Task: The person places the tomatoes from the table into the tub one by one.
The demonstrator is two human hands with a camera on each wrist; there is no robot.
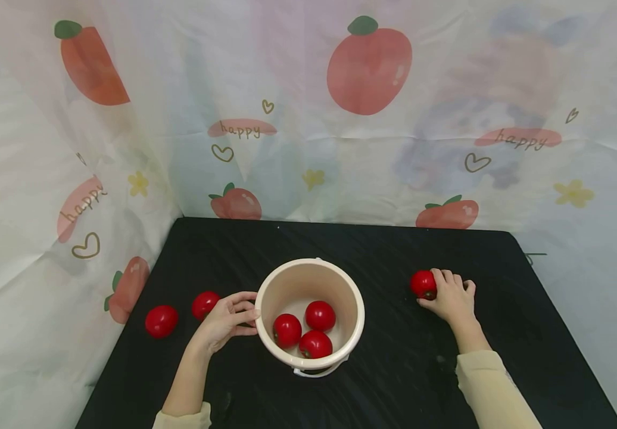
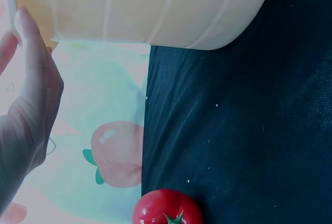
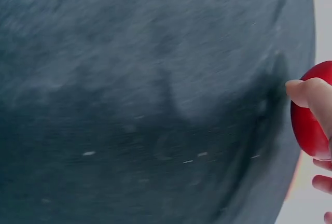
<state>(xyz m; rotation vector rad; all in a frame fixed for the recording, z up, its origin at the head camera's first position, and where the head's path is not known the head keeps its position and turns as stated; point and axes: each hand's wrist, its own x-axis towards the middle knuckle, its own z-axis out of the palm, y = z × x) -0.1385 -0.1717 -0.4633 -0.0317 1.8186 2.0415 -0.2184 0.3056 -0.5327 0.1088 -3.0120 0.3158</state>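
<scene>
A cream bucket [image 1: 309, 268] stands on the black-covered table with three red tomatoes [image 1: 320, 315] in it. My left hand [image 1: 228, 322] holds the bucket's rim at its left side, thumb and fingertips right at the edge; the left wrist view shows these fingers [image 2: 32, 53] against the ribbed wall. Over on the right, my right hand [image 1: 453, 298] grips another tomato [image 1: 423, 284], fingers over its far side and thumb at its near side. In the right wrist view the thumb [image 3: 311, 97] presses on that tomato [image 3: 310, 130].
Two more tomatoes lie left of the bucket: one [image 1: 161, 322] near the table's left edge, the other [image 1: 205, 304] partly behind my left hand. The bucket's white handle [image 1: 319, 372] hangs down in front. A printed cloth [image 1: 308, 71] rises behind the table [image 1: 394, 381].
</scene>
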